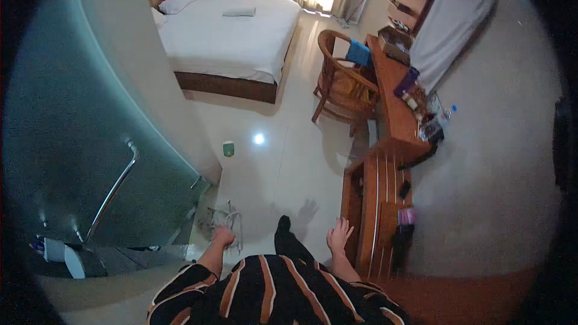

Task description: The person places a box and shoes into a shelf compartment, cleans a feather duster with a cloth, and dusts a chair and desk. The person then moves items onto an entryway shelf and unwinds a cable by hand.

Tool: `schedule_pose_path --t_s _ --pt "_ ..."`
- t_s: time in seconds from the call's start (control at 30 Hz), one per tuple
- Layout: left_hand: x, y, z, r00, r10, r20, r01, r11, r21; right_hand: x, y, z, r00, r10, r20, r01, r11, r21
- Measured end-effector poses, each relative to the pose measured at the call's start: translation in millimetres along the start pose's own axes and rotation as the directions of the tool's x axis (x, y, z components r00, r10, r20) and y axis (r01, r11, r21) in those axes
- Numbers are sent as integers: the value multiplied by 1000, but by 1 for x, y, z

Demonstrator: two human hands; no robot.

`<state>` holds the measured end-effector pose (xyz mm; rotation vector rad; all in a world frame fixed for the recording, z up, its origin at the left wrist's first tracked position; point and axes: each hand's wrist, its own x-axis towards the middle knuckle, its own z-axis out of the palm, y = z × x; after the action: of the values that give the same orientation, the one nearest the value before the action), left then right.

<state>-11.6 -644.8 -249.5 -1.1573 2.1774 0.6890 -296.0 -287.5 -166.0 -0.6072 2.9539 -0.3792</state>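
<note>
Head view: a pale, stringy bundle (236, 221) lay low on the left, over the floor (280, 162) beside the foot of a greenish glass panel (114, 96). The left hand (223, 236) overlapped it, its fingers curled in; whether that grip grasped the strands or was merely in front of them, I could not tell. The right hand (341, 236) was released, its fingers spread around nothing, near the side of a low wooden cabinet (385, 192). Between the hands, one dark-clad foot (284, 223) pointed forward, below a striped shirt (259, 289). A hand-shaped shadow fell on the tiles just beyond the foot.

Farther ahead, a green-and-white container (228, 148) stood on the floor near the wall corner. A metal handle (114, 189) ran along the glass panel. A pink pack (406, 216) sat on the cabinet. Past it, the bench (400, 127) carried a clear bottle (446, 115) with a blue cap, a purple item (407, 82) and an open box (394, 44). A wooden chair (346, 87) stood against the bench, a blue cloth (359, 53) over its arm. Beyond, a white-sheeted bed (229, 45) bore a folded towel (239, 12).
</note>
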Motion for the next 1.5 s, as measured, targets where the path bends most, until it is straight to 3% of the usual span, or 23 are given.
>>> schedule_pose_path --t_s 0.13,0.3,0.47,0.63,0.7,0.83,0.93,1.0,1.1,1.17,1.23,1.3,1.33,1.4,1.47,1.5 --pt "52 48 -48 996 -67 51 71 995 -66 128 -16 -16 997 -73 14 73 997 15" --pt "144 89 -89 997 -40 -58 26 975 -221 277 -56 -22 985 -162 -63 165 985 45" --pt "230 116 -156 996 -84 -23 75 960 -272 402 -132 -23 984 -146 -105 161 975 153" --pt "332 128 -217 991 -136 1 132 956 -261 522 -185 20 959 -191 -211 232 955 186" --pt "378 124 -229 987 -122 -108 83 947 -312 560 -194 45 959 -189 -212 229 957 180" --pt "484 108 -226 963 -53 -264 -16 968 -250 630 -208 101 960 -144 -239 188 967 172" --pt "541 104 -223 972 -177 -153 117 933 -339 671 -206 154 977 -83 -198 126 967 220" --pt "581 101 -219 944 -329 37 318 869 -378 698 -191 206 979 -67 -194 110 969 222" --pt "659 85 -168 902 -423 -82 363 848 -387 735 -160 287 982 -29 -185 66 978 196" --pt "700 76 -147 897 -436 -72 371 831 -414 753 -143 329 995 -9 -95 29 977 211" --pt "749 66 -126 890 -451 -72 373 809 -455 773 -119 378 991 -42 -127 67 978 197" --pt "793 52 -93 854 -490 -176 338 779 -528 792 -95 421 984 -87 -155 114 978 174" --pt "810 54 -85 851 -495 -173 341 772 -536 800 -86 440 983 -82 -167 105 986 131" --pt "835 44 -78 813 -580 -50 493 732 -470 805 -70 474 984 -59 -170 77 992 98" --pt "864 27 -43 842 -533 -79 450 777 -440 812 -55 496 994 -83 -66 89 991 103" --pt "870 27 -33 817 -574 -54 477 725 -498 810 -49 507 995 -77 -64 83 991 104"
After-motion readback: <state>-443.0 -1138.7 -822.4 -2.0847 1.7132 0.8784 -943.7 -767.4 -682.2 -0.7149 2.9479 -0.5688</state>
